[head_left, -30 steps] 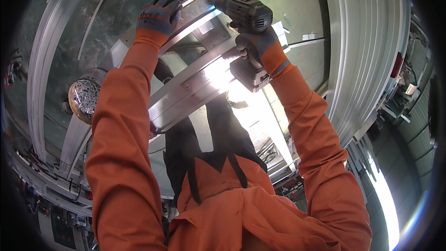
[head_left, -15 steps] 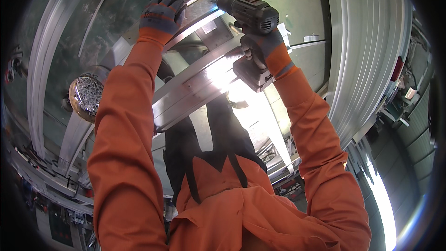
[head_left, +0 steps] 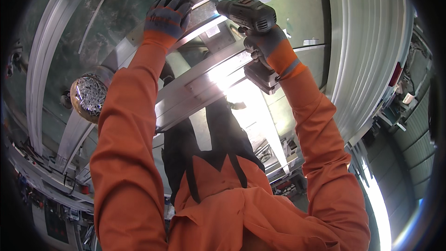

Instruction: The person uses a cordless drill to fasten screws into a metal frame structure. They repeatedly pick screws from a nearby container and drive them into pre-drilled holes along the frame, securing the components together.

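Note:
My right hand (head_left: 268, 46), in a grey and orange glove, is wrapped round the grip of a dark cordless drill (head_left: 251, 15). The drill's chuck points left, toward a silvery metal profile (head_left: 204, 13). At the far left end of that piece is my left hand (head_left: 168, 18), gloved alike, its fingers bent and drawn together over the metal. Whatever its fingertips may pinch is hidden by the dark glove. Nearer to me, a second long metal profile (head_left: 186, 90) with small holes runs slantwise, with glare on its right part.
A round container (head_left: 75, 98) full of small shiny metal pieces stands left of my left forearm. Long pale profiles (head_left: 367, 42) are stacked along the right side, and other long profiles (head_left: 44, 65) lie at the left. My legs show below the near profile.
My left hand has shifted slightly right along the metal. The drill has tilted a little, its battery end swinging right, while the chuck stays in nearly the same place.

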Demonstrator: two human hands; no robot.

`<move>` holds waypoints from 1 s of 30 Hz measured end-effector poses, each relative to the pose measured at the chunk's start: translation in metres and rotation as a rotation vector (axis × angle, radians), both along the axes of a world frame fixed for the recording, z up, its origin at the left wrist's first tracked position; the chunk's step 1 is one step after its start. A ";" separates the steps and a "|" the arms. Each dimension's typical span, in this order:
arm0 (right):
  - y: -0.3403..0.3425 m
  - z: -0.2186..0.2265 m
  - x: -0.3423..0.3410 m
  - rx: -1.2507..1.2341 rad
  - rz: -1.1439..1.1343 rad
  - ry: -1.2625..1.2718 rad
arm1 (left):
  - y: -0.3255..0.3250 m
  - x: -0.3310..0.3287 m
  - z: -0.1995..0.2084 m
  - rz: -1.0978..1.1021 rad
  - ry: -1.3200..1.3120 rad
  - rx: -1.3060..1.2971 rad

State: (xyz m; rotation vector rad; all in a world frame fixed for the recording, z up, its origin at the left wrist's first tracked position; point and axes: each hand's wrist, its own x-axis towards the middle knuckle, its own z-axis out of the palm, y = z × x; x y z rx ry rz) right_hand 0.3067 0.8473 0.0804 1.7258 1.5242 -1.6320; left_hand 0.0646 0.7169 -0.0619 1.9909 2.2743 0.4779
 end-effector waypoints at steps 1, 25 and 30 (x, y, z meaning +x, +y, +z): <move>0.005 0.001 -0.002 0.065 0.139 -0.057 | 0.001 0.001 0.004 0.000 0.018 0.009; 0.030 0.048 -0.072 0.236 0.865 -0.405 | 0.010 -0.006 0.044 -0.133 -0.198 -0.357; 0.035 0.048 -0.077 0.169 0.975 -0.443 | 0.008 -0.006 0.041 -0.117 -0.211 -0.255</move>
